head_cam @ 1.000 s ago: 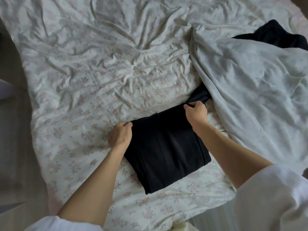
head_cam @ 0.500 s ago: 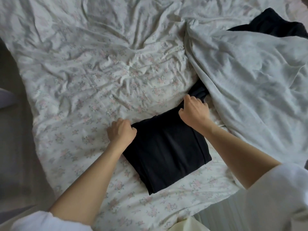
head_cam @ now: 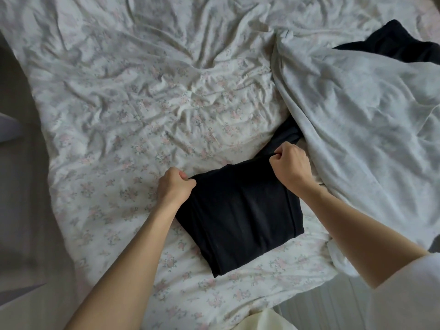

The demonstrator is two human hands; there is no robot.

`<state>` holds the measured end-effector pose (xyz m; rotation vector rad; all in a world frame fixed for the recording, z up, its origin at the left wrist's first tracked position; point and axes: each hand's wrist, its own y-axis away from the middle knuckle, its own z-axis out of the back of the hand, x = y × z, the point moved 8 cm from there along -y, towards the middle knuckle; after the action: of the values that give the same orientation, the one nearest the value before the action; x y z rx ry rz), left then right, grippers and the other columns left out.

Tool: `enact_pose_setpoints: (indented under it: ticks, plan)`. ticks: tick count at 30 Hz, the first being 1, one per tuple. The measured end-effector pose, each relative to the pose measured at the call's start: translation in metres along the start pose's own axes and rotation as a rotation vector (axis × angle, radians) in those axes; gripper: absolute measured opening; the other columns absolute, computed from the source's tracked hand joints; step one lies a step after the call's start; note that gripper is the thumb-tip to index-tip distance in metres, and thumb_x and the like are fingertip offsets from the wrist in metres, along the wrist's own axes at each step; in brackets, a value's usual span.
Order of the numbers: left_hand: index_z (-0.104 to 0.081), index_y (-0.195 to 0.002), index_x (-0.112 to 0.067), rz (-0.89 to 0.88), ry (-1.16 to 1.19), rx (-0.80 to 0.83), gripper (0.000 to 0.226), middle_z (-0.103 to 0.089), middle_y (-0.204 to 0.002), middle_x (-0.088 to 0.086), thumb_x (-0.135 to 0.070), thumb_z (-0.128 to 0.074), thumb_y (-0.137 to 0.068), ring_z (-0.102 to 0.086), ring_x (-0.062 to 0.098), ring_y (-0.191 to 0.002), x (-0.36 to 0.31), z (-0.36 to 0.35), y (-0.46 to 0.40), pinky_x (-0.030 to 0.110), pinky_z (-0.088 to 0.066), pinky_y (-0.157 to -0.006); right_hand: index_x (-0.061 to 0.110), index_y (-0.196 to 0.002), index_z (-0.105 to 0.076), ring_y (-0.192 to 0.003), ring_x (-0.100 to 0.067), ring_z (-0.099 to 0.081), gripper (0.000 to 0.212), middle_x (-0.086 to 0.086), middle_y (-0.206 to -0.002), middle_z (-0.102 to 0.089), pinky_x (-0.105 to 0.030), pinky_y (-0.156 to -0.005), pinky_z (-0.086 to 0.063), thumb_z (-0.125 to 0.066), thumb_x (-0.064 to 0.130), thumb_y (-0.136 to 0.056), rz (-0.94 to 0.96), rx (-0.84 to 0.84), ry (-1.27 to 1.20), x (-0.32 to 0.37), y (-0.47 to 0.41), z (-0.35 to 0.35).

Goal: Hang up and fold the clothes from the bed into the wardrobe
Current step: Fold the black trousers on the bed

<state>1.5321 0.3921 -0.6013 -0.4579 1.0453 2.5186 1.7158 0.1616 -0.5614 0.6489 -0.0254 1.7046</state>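
While both hands — left [head_cam: 175,186], right [head_cam: 289,163] — pinch the half-folded black garment [head_cam: 238,215], a grey one [head_cam: 357,129] waits on the bed [head_cam: 142,91].

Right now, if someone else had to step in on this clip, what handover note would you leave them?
Left hand: pinches the far left corner of the black garment.
Right hand: pinches its far right corner.
The black garment lies folded on the floral sheet, its far end running under the grey garment. Another dark garment shows beyond.
Done: black garment partly folded.
Left: finish the fold, handle the other clothes, carry everything to the wardrobe, which is out of view.
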Motion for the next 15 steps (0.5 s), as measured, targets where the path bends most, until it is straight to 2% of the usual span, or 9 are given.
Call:
enact_pose_setpoints:
  ticks: [3, 5, 7, 9, 12, 15]
  plan:
    - [-0.054, -0.098, -0.011, 0.014, 0.041, -0.025, 0.016, -0.053, -0.083, -0.002, -0.015, -0.058, -0.083, -0.048, 0.009, -0.066, 0.000, 0.004, 0.001, 0.023, -0.038, -0.052, 0.005, -0.096, -0.058, -0.088, -0.015, -0.046, 0.020, -0.005, -0.101, -0.056, -0.025, -0.073, -0.034, -0.044, 0.005, -0.083, -0.039, -0.048, -0.098, -0.004, 0.002, -0.002]
    - [-0.052, -0.104, -0.013, -0.014, -0.029, -0.024, 0.020, -0.058, -0.098, 0.004, -0.015, -0.056, -0.084, -0.052, 0.014, -0.073, -0.003, 0.004, 0.002, 0.026, -0.042, -0.057, 0.005, -0.105, -0.060, -0.102, -0.017, -0.049, 0.024, -0.006, -0.111, -0.054, -0.023, -0.080, -0.035, -0.045, 0.006, -0.087, -0.025, -0.054, -0.191, -0.005, 0.003, -0.005]
    - [-0.050, -0.119, -0.017, -0.157, -0.274, -0.014, 0.031, -0.052, -0.120, 0.007, -0.016, -0.052, -0.088, -0.052, 0.024, -0.100, -0.012, -0.002, 0.000, 0.033, -0.046, -0.077, 0.007, -0.121, -0.055, -0.116, -0.021, -0.047, 0.030, -0.006, -0.123, -0.048, -0.025, -0.093, -0.039, -0.050, 0.012, -0.092, 0.037, -0.024, -0.277, -0.007, 0.005, -0.010]
    - [-0.044, -0.133, -0.025, -0.345, -0.431, 0.016, 0.042, -0.042, -0.136, 0.005, -0.031, -0.048, -0.092, -0.038, 0.027, -0.123, -0.024, -0.010, -0.003, 0.042, -0.037, -0.096, 0.012, -0.137, -0.041, -0.127, -0.020, -0.040, 0.049, -0.007, -0.138, -0.039, -0.030, -0.105, -0.034, -0.055, 0.027, -0.092, 0.068, 0.051, -0.334, -0.015, 0.012, -0.016]
    - [-0.035, -0.141, -0.031, -0.463, -0.384, 0.315, 0.073, -0.036, -0.146, -0.006, -0.071, -0.044, -0.080, -0.033, 0.018, -0.133, -0.043, -0.044, -0.007, 0.045, -0.030, -0.108, 0.018, -0.148, -0.016, -0.139, -0.018, -0.023, 0.070, -0.005, -0.151, -0.023, -0.029, -0.111, -0.021, -0.053, 0.038, -0.092, 0.114, 0.147, -0.267, -0.030, 0.032, -0.033]
    - [-0.030, -0.142, -0.032, -0.486, -0.375, 0.575, 0.101, -0.036, -0.146, -0.008, -0.080, -0.058, -0.058, -0.038, 0.014, -0.130, -0.065, -0.083, -0.006, 0.041, -0.035, -0.107, 0.020, -0.149, -0.005, -0.142, -0.019, -0.016, 0.076, -0.005, -0.154, -0.016, -0.035, -0.114, -0.023, -0.053, 0.034, -0.092, 0.175, 0.106, -0.187, -0.040, 0.054, -0.043]
